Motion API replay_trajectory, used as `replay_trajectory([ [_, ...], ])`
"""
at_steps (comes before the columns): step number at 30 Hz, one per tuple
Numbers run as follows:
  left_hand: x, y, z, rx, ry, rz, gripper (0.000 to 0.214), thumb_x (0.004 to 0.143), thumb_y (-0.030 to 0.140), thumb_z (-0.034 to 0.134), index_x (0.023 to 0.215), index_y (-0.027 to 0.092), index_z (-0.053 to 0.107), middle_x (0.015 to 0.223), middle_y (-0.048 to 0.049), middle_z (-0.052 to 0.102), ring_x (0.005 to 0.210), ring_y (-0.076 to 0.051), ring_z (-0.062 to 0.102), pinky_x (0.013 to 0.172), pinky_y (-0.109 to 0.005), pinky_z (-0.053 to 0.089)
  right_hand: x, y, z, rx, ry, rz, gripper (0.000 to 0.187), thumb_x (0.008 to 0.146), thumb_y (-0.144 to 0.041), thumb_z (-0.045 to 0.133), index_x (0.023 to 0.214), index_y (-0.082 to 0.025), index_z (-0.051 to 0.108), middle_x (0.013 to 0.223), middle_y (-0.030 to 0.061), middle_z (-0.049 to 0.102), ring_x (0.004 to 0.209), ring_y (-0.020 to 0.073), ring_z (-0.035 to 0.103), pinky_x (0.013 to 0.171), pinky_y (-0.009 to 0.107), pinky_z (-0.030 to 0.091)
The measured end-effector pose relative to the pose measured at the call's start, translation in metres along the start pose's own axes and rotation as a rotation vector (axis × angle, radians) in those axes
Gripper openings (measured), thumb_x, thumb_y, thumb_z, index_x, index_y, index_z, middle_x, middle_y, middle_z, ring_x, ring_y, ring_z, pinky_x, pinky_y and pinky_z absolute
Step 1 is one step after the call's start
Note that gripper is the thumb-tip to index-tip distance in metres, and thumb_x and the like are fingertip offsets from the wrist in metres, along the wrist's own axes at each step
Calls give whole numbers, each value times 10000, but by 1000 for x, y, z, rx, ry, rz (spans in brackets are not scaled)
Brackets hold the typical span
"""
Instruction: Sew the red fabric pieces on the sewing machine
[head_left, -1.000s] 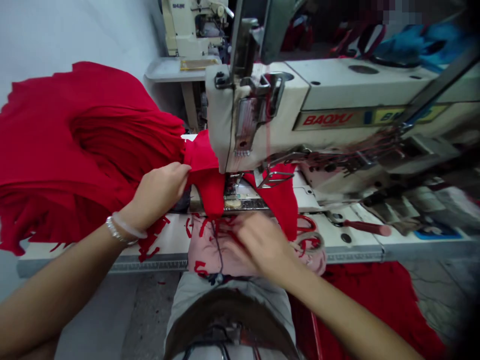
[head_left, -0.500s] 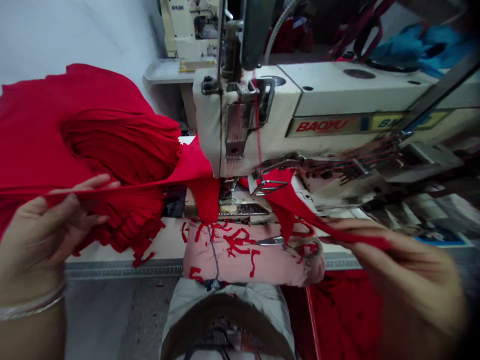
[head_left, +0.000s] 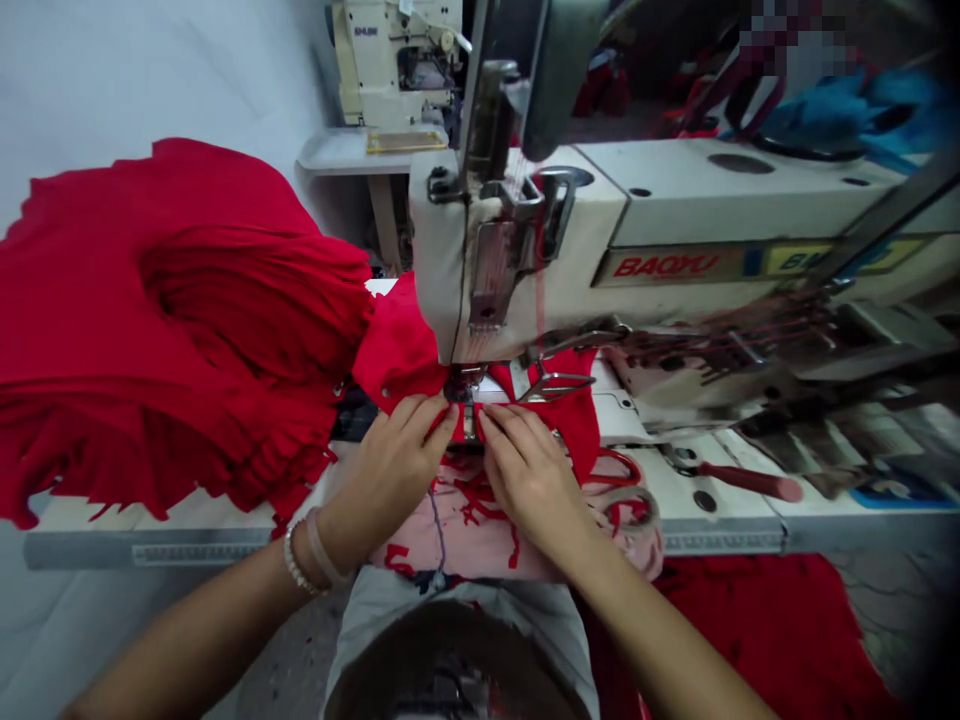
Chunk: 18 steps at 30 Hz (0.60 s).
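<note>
A piece of red fabric lies across the bed of a white sewing machine, spread on both sides of the presser foot. My left hand is closed on the fabric's front edge, just left of the foot. On the other side, my right hand grips the same edge, fingertips close to the needle area. Both thumbs are largely hidden. Beneath my hands sits a pink pad strewn with red scraps. Scissors lie at its right end, their blades covered by my right hand.
A tall pile of red fabric pieces fills the table's left side. A red-handled screwdriver rests to the right. More red fabric lies below the table edge. Behind stands another sewing machine.
Both hands have come inward from wide apart, where they held the fabric stretched out, to either side of the presser foot. The fabric edge is now gathered close to the needle.
</note>
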<state>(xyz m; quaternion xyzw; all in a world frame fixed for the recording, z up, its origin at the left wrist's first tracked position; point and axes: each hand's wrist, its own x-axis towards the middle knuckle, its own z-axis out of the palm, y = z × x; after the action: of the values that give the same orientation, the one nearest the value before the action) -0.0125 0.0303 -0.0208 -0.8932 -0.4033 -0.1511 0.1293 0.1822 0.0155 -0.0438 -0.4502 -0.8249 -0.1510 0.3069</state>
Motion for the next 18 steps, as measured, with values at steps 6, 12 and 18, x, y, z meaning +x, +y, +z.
replay_trajectory([
  [6,3,10,-7,106,-94,-67,397,956,117,415,1333,105,539,1270,-160,605,1087,-265,576,793,-374,508,4,-4,6,132,-16,-10,366,924,-102,479,1267,-84,605,1254,153,634,1196,255,556,1006,421,547],
  [12,3,7,1,65,-38,-12,385,970,103,336,1280,69,561,1266,-173,618,1109,-253,581,827,-365,493,3,-2,7,88,-31,-63,366,916,-101,475,1250,-64,620,1267,156,633,1202,267,554,990,425,559],
  [18,1,5,2,39,-3,-2,407,984,124,318,1327,70,532,1270,-160,627,1104,-253,589,816,-358,477,6,-2,6,-4,-43,-119,327,900,-78,507,1188,-15,647,1254,165,642,1134,275,588,978,421,564],
])
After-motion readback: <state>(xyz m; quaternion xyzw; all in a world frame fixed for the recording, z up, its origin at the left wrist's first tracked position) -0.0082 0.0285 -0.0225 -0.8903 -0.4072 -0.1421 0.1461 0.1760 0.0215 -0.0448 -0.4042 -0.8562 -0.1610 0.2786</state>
